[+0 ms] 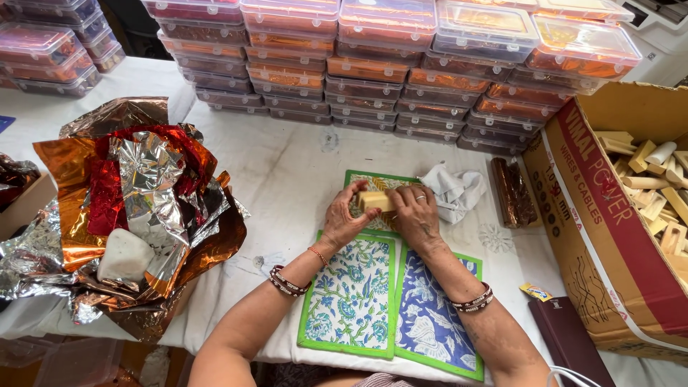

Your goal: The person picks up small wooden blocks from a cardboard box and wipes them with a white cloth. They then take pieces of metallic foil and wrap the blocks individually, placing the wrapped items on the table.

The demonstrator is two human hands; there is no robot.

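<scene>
Both hands meet over a small pale wooden block (373, 200). My left hand (346, 217) grips its left end and my right hand (413, 211) holds its right end. The block is just above a yellow-patterned, green-edged fabric mat (367, 180). Nearer to me lie two more green-bordered printed mats: one white with blue flowers (351, 301), one blue (430, 322). A crumpled white cloth (455, 190) lies right of my right hand.
A heap of crinkled red, orange and silver foil (136, 208) fills the left. Stacks of lidded clear plastic boxes (387, 64) line the back. A cardboard box of wooden blocks (648, 193) stands right. A foil-wrapped brown bar (512, 192) and a dark case (570, 340) lie near it.
</scene>
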